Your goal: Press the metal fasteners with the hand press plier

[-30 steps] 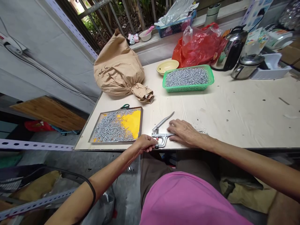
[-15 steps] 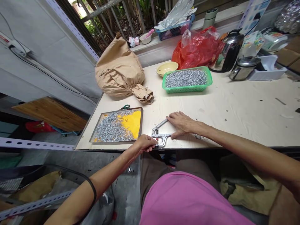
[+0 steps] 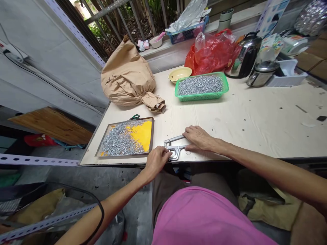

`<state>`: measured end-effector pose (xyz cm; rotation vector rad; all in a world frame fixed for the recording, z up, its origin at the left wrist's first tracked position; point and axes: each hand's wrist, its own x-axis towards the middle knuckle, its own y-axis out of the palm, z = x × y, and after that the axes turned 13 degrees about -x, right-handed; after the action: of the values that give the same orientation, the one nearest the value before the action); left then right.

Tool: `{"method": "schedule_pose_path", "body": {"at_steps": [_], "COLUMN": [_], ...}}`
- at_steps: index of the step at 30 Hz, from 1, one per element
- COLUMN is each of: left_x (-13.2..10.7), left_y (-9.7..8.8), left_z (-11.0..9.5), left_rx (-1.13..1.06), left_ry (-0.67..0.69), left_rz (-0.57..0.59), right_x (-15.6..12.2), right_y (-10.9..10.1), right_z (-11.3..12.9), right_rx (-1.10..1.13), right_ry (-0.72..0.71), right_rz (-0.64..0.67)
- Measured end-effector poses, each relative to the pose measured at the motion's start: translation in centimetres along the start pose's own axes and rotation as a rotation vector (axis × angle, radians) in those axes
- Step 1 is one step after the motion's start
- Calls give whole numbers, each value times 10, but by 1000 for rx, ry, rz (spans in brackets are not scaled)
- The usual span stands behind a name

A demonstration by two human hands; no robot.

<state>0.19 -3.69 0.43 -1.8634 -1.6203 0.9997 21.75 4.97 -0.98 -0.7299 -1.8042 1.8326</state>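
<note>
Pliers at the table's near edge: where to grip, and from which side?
Grip the pliers by the two long handles, coming from the right, where the right hand sits. They lie flat on the table and point right, close together; the left hand crowds the head at their left end.

the right hand (image 3: pixel 198 137) has closed on the snap pliers (image 3: pixel 174 151); their upper handle (image 3: pixel 174 139), earlier raised toward 1 o'clock, is now squeezed down close to the lower handle (image 3: pixel 181 147).

Tray (image 3: pixel 152 136) L of pliers (image 3: pixel 175 150), basket (image 3: pixel 201 97) behind
</note>
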Motion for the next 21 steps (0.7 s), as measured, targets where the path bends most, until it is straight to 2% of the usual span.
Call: {"method": "schedule_pose_path", "body": {"at_steps": [1, 3, 6, 12, 16, 21], "left_x": [0, 5, 23, 50, 54, 61], "left_y": [3, 11, 22, 24, 22, 27], "left_z": [-3, -9, -16, -26, -30, -33], "left_rx": [74, 193, 294, 345, 390, 368], "left_ry": [121, 308, 458, 460, 448, 402], "left_rz": [-39, -33, 53, 172, 179, 115], "right_x": [-1, -2, -5, -11, -7, 4], "right_y": [0, 1, 2, -5, -13, -14], "right_z": [1, 3, 3, 3, 9, 8], "right_rx": [-5, -16, -9, 25, -37, -50], "right_ry": [3, 10, 22, 49, 104, 59], "right_rz": [-4, -9, -6, 63, 122, 144]}}
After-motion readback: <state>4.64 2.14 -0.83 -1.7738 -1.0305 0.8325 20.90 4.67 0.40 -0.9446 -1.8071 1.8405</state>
